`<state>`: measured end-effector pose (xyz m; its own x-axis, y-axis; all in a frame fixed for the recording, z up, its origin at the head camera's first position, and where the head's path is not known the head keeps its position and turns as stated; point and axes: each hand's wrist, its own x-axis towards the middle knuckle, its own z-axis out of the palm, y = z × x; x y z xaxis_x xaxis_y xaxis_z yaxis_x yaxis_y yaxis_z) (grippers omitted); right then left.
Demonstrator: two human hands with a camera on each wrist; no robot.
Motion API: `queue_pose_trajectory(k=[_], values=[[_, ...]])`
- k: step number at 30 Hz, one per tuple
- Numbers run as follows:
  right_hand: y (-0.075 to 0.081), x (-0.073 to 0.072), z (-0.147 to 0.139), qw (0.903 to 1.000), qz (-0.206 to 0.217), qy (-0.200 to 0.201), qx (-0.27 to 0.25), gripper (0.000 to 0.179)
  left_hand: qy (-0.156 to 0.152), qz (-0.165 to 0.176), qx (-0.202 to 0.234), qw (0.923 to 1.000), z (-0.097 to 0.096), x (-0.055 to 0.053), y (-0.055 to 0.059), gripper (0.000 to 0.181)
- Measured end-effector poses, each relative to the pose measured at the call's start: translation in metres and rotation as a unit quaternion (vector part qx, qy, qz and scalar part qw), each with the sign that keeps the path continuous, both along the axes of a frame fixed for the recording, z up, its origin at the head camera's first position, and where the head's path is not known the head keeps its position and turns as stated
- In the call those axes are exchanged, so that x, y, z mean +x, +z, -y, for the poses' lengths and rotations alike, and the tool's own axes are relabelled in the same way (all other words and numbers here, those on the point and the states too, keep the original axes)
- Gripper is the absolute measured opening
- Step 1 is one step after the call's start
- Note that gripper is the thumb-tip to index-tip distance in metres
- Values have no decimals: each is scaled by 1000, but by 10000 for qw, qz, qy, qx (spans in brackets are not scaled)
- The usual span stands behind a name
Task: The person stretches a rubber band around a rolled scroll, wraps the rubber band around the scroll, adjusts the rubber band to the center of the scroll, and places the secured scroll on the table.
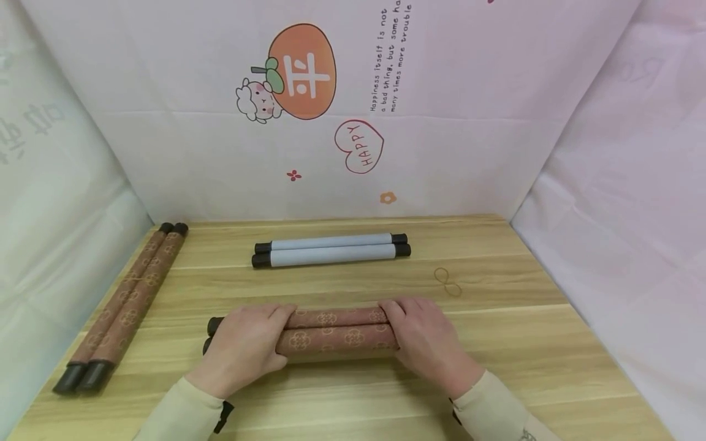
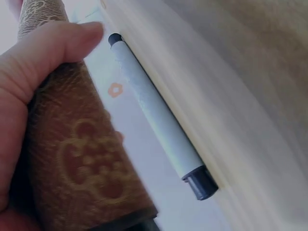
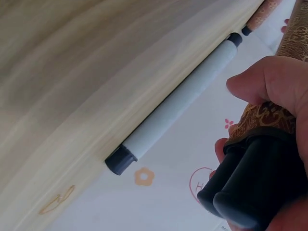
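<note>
Plainly, we see the left hand [image 1: 248,343] and the right hand [image 1: 421,337] each gripping the patterned brown scroll [image 1: 342,337] near one end (two rolls side by side, with black knobs [image 3: 262,178]), above the near part of the table [image 1: 342,410]. Whether it touches the tabletop, we cannot tell. Beyond it we find a pale scroll [image 1: 333,251] lying crosswise, and to that one's right a thin band [image 1: 452,285] looped like an eight. Along the table's left edge we see another brown scroll [image 1: 144,291].
</note>
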<state>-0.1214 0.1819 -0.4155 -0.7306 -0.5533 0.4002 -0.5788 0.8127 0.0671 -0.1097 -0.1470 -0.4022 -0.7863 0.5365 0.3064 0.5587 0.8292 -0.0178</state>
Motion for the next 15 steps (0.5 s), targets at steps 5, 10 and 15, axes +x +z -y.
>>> queue_pose_trajectory(k=[5,10,15], values=[[0,-1,-6,10000,74,-27,-49,99,-284,-447,221,9983,4,-2,-4,70],[2,1,-13,9998,44,-171,68,105,-323,-518,367,9975,7,-4,-5,69],[2,-1,-11,9985,-228,-416,281,87,-398,-542,469,9966,6,-4,-4,68]])
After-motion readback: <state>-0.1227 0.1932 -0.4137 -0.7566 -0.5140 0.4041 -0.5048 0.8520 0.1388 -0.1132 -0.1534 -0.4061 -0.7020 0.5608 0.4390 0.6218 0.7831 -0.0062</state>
